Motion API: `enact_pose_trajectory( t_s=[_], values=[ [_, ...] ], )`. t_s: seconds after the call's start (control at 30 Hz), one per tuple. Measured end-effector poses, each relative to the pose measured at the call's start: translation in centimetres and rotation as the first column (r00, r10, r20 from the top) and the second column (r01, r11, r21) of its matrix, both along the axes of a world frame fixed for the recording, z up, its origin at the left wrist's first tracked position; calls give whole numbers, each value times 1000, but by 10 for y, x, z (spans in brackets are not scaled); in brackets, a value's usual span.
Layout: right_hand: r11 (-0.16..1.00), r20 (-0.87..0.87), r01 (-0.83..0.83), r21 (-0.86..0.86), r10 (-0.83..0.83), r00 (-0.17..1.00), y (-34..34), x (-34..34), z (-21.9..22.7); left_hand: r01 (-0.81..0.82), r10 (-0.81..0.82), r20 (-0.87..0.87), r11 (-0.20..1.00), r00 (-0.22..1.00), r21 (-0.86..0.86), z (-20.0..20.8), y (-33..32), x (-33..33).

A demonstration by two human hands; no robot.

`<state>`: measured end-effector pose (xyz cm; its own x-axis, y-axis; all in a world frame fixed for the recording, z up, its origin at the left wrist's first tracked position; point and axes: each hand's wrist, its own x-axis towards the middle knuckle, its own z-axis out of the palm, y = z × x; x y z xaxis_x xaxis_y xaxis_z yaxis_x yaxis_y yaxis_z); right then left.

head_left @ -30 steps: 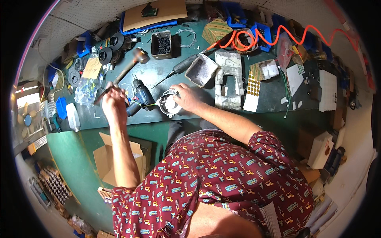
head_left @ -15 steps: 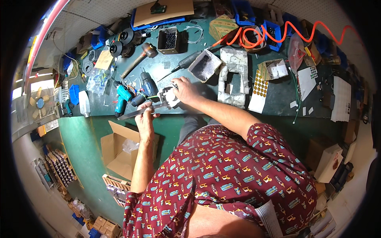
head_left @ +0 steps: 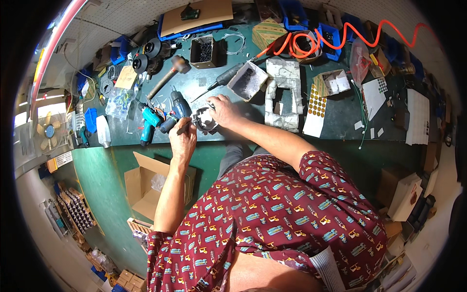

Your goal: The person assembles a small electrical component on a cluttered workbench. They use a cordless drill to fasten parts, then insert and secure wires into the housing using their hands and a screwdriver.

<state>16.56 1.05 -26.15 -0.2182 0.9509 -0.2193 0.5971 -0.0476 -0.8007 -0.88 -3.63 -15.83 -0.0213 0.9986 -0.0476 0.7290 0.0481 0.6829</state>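
Comparing this view with the one just before, we find the table [head_left: 343, 108] carrying the same layout of tools. The right hand [head_left: 224, 112] stays at the ring-shaped housing [head_left: 205, 117], its fingers curled narrowly over the upper right rim and holding it. The left hand [head_left: 183, 141] has moved in close to the housing's left side; we cannot tell whether it touches the rim. Its fingers are pinched on a dark tool [head_left: 183, 128], which extended leftward as a flat bar half a second earlier and now shows only as a short length. In our judgement, both hands now serve one part, the right steadying it. The housing is near the table's front edge, just beside the dark drill [head_left: 180, 104].

On materials, we record a smooth, dark green table; an oblong block [head_left: 283, 73] with a rectangular cut-out, its pale covering crinkled; a hammer [head_left: 163, 83] with a straight, wood-coloured handle; and a teal driver [head_left: 151, 117], apparently plastic-bodied. The housing looks rigid and round, whitish within and greyer at the rim. The tool appears narrow and hard; we cannot make out its tip.
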Motion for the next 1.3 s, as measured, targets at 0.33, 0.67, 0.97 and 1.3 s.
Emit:
enact_pose_trajectory(
  t_s=[0.33,0.67,0.97,1.3],
  values=[
    [999,15,28,17,-29,999,-1,-9,4,69,-55,-96,987,994,146,-28,-51,0],
    [1000,23,25,9,-26,999,0,-10,9,-121,122,92,992,988,-18,-4,-48,-11],
    [1000,50,22,14,-23,999,-4,-22,20,305,-328,-94,931,940,-201,6,51,-58],
    [998,78,6,-59,-1,997,-2,-23,29,294,-284,76,934,956,-202,-18,45,-70]
  ],
)
